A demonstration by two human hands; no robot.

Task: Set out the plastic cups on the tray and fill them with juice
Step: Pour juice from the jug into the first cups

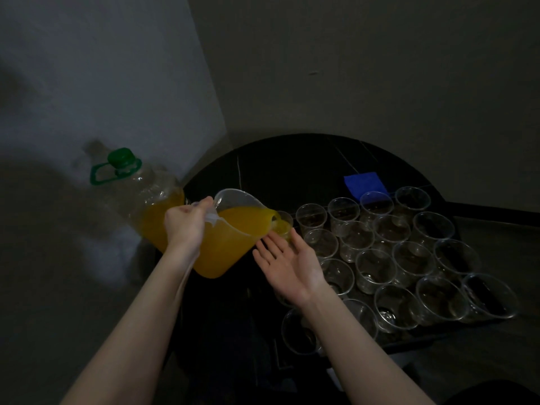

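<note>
My left hand (185,226) grips the handle of a clear pitcher (230,238) full of orange juice and holds it tilted to the right. Its spout hangs over a clear plastic cup (284,225) at the tray's far left corner, and juice lies in that cup. My right hand (287,264) is flat, palm up, with straight fingers just beneath the spout and beside that cup. Several clear cups (377,270) stand in rows on the dark tray (438,336); they look empty.
A large clear bottle (146,200) with a green cap and handle, part full of orange juice, stands behind the pitcher on the left. A blue cloth (363,184) lies on the black table (292,165) behind the cups. Walls close in at the left and back.
</note>
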